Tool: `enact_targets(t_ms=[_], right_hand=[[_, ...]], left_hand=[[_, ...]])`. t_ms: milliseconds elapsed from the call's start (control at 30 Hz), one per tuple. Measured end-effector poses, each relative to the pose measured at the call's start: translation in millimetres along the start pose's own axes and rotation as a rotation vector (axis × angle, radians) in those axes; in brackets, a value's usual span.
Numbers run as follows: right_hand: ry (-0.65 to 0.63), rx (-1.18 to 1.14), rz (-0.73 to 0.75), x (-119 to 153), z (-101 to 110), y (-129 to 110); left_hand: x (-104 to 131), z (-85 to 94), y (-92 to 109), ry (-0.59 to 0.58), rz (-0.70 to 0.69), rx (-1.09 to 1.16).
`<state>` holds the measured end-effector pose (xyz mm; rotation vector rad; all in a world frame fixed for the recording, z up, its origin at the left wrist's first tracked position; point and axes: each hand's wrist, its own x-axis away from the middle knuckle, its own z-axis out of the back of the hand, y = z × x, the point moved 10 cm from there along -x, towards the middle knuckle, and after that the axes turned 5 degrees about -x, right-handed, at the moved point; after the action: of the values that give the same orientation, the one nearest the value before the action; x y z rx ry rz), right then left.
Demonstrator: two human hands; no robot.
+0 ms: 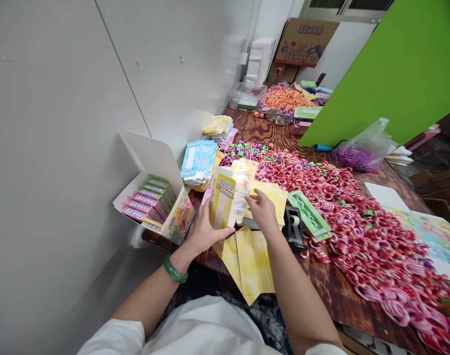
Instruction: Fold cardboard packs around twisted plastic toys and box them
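Note:
My left hand [202, 230], with a green bangle at its wrist, is wrapped round upright yellow cartons [224, 190] with window cut-outs. A lighter yellow printed carton [244, 175] stands right beside them, its barcode side facing me. The fingers of my right hand [263, 212] grip the edge of this lighter carton. Flat yellow card blanks [247, 256] lie below both hands and jut over the table's front edge. More yellow cartons [278, 195] are stacked behind my right hand.
An open display box [180, 217] holding green and pink cartons stands at left by the wall. Blue cartons [198, 160] are piled behind. A black tape dispenser [294, 229] and a green carton [309, 214] lie right, beside a wide heap of red-and-white rings [361, 231].

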<state>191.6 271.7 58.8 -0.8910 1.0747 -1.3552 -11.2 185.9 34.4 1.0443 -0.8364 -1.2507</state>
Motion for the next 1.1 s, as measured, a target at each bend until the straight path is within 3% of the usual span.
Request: enact_targets(t_ms=[67,133,200,267,467,600,867,967,1100], right_hand=[[0.187,0.119,0.217,11.3,17.9,-33.9],[0.297,0.2,0.5,39.4,27.9,-74.0],[0.257,0.24,0.687,64.1,23.4,-99.6],[0.181,0.301,0.728,73.3,14.1,-106.8],[0.132,0.378,0.397,51.3,17.9,-67.8],[-0.038,0.32,0.175,52.2,13.4,-45.0],[-0.243,-0.126,-0.12,66.8,-5.0,-1.9],[-0.245,-0.315,-0.243,71.6,-8.8,15.0],[-0.266,-0.404,-0.279,79.5,-11.6,18.0]], left_hand=[[3.3,8.4,5.0,0.101,-0.044,-0.299],[7.5,9.4,10.6,0.155,-0.097,-0.514],[12.6,4.9,16.9,0.183,-0.162,-0.681],[17.9,-3.0,22.2,0.19,-0.222,-0.807],[32.9,-22.6,29.3,0.185,-0.379,-1.061],[42.1,-29.5,27.6,0.182,-0.467,-1.15],[55.2,-28.7,15.0,0.175,-0.552,-1.21],[58.2,-24.8,12.5,0.202,-0.559,-1.226],[59.2,-24.4,8.9,0.213,-0.555,-1.243]])
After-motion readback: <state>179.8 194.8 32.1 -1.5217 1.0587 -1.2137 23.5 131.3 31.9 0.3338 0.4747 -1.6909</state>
